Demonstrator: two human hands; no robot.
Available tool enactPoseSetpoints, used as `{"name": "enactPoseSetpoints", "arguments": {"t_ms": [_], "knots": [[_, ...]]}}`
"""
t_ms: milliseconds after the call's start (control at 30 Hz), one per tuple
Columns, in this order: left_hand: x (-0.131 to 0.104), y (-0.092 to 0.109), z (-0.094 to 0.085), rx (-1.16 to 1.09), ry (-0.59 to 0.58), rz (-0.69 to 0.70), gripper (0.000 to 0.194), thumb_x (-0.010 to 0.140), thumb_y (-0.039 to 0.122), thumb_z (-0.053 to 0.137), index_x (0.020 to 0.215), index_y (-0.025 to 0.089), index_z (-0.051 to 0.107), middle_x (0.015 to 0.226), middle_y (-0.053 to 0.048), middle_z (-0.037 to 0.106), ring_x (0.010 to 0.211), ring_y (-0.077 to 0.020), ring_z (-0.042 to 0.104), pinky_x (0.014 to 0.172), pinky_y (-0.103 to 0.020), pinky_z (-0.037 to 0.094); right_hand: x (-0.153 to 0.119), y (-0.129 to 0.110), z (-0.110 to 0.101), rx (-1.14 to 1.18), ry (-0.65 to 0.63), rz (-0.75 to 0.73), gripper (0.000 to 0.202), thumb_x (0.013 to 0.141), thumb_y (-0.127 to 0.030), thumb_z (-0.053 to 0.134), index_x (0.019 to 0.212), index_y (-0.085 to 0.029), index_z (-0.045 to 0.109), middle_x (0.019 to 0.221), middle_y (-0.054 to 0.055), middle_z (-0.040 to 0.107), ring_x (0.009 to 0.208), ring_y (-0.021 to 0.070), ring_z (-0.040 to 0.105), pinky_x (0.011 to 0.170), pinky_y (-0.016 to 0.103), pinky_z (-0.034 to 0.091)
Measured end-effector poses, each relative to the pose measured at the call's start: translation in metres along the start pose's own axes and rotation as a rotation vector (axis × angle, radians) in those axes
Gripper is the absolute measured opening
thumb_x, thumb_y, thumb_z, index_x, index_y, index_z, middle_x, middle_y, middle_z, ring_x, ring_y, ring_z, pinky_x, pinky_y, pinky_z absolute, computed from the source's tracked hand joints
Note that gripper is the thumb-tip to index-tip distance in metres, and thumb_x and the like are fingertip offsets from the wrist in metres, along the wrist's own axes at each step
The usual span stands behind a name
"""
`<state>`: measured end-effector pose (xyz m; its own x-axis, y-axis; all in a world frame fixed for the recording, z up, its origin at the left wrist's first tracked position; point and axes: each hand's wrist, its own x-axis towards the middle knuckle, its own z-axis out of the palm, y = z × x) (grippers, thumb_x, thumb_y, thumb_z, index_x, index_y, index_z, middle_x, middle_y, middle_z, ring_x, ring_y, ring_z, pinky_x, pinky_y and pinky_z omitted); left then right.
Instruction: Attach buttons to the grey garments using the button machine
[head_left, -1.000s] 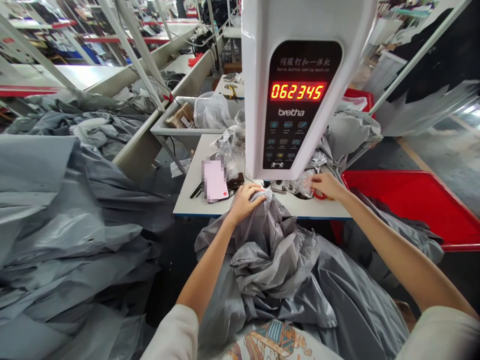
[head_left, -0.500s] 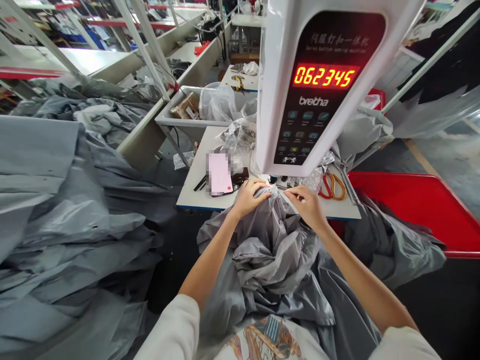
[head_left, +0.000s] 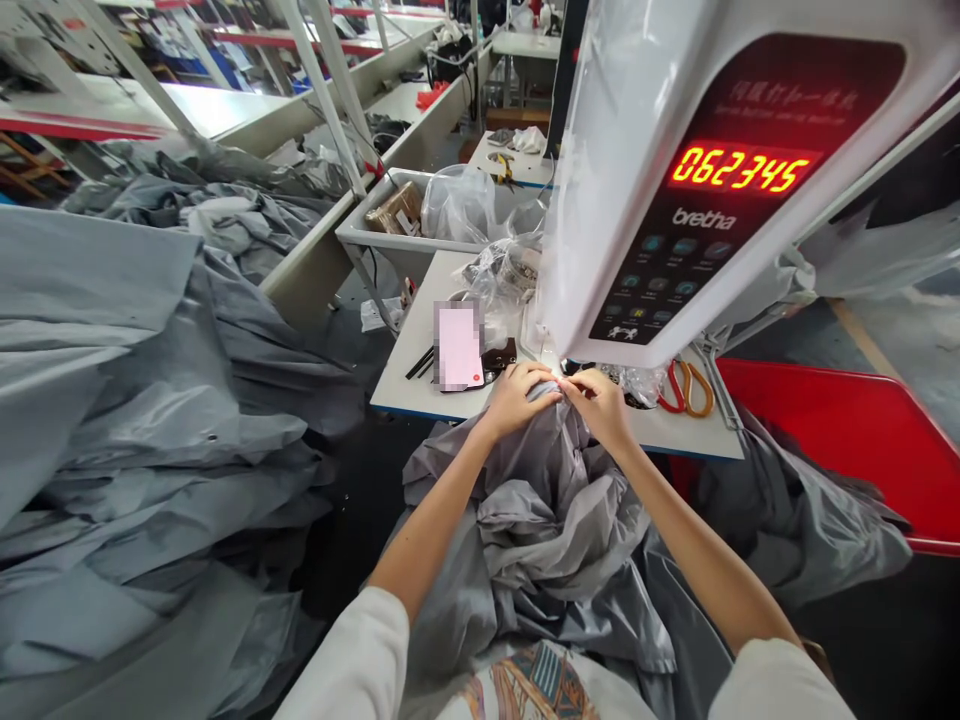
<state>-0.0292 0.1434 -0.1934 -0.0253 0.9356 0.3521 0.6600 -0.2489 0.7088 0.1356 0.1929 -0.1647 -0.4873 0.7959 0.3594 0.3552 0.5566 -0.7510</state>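
Grey fabric [head_left: 555,520] hangs in folds from the table edge over my lap. My left hand [head_left: 520,398] is closed on its upper edge, just below the head of the white button sewing machine [head_left: 592,200]. Beside it my right hand [head_left: 598,402] pinches at the same spot, fingertips nearly touching those of my left hand. Whatever small part lies between the right fingertips is too small to make out. The machine's display is lit in red digits, and its head hides the area behind my right hand.
A phone [head_left: 460,345] lies on the white table [head_left: 405,385], left of my hands. Scissors with red and orange handles [head_left: 699,388] rest at the right. A red tray [head_left: 840,430] stands beyond them. Large piles of grey fabric [head_left: 135,430] fill the left side.
My right hand has moved left, up against my left hand at the fabric edge. The camera view has shifted, so the machine appears larger and farther right.
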Motion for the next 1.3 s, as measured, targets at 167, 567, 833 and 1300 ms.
{"name": "enactPoseSetpoints", "arguments": {"t_ms": [167,567,833,1300], "knots": [[0.000,-0.001,0.001,0.008,0.004,-0.004,0.023,0.084,0.039,0.063,0.103,0.025,0.064,0.115,-0.001,0.062,0.111,-0.0186,0.052,0.099,-0.033,0.040,-0.002,-0.002,0.002,-0.039,0.017,-0.044,0.030,0.090,-0.043,0.049,0.083,-0.021,0.069,0.084,0.005,0.066,0.073,0.0177,0.059,0.064,0.030,0.046],[0.000,0.000,0.000,0.020,0.007,0.004,0.024,0.083,0.038,0.064,0.103,0.024,0.064,0.115,-0.002,0.062,0.112,-0.0185,0.052,0.100,-0.033,0.039,0.001,0.009,-0.005,-0.246,-0.109,-0.194,0.029,0.095,-0.032,0.039,0.090,-0.021,0.065,0.089,0.008,0.064,0.083,0.0204,0.060,0.074,0.031,0.045],[0.000,0.001,0.001,0.012,0.000,-0.009,0.023,0.083,0.037,0.065,0.103,0.026,0.065,0.115,-0.001,0.062,0.112,-0.0183,0.052,0.100,-0.033,0.039,0.000,-0.002,-0.011,-0.206,-0.033,-0.188,0.022,0.092,-0.031,0.048,0.088,-0.022,0.067,0.087,0.006,0.068,0.082,0.0202,0.062,0.075,0.032,0.047],[-0.001,-0.002,0.002,0.017,-0.002,-0.010,0.023,0.084,0.036,0.063,0.105,0.026,0.064,0.117,-0.001,0.061,0.113,-0.0189,0.050,0.101,-0.034,0.039,-0.002,0.001,-0.006,-0.333,-0.089,-0.282,0.025,0.093,-0.027,0.043,0.096,-0.024,0.068,0.091,0.007,0.066,0.086,0.0216,0.060,0.077,0.034,0.047]]}}
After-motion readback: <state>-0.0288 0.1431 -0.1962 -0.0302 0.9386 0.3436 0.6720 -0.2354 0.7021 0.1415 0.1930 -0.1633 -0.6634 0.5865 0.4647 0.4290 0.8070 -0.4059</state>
